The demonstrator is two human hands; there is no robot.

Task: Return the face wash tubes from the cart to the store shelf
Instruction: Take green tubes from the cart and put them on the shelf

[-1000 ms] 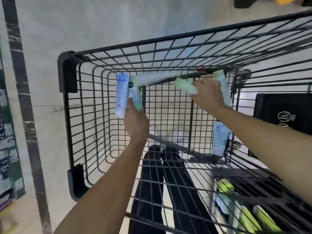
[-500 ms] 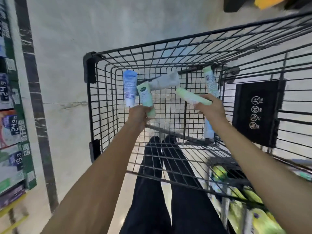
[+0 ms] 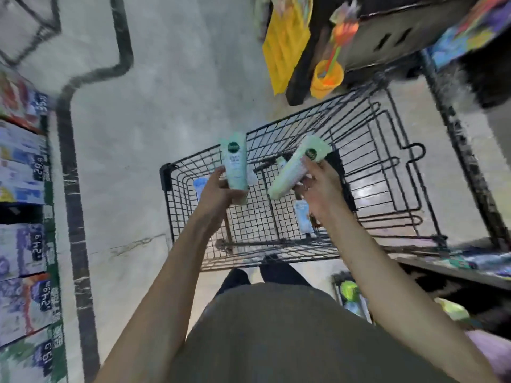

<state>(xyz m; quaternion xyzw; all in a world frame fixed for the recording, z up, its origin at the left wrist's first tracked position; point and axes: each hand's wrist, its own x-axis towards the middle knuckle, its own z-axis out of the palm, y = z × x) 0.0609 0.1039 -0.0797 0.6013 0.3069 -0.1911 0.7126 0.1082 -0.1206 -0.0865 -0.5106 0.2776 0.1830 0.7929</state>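
Above the black wire cart (image 3: 373,172), the left hand (image 3: 218,194) curls its fingers round a mint-green face wash tube (image 3: 235,167), held nearly upright, with a blue tube (image 3: 200,186) partly hidden behind it. The right hand (image 3: 320,189) grips a pale green tube (image 3: 296,167) tilted across the cart. Both forearms stretch forward over the cart's near edge.
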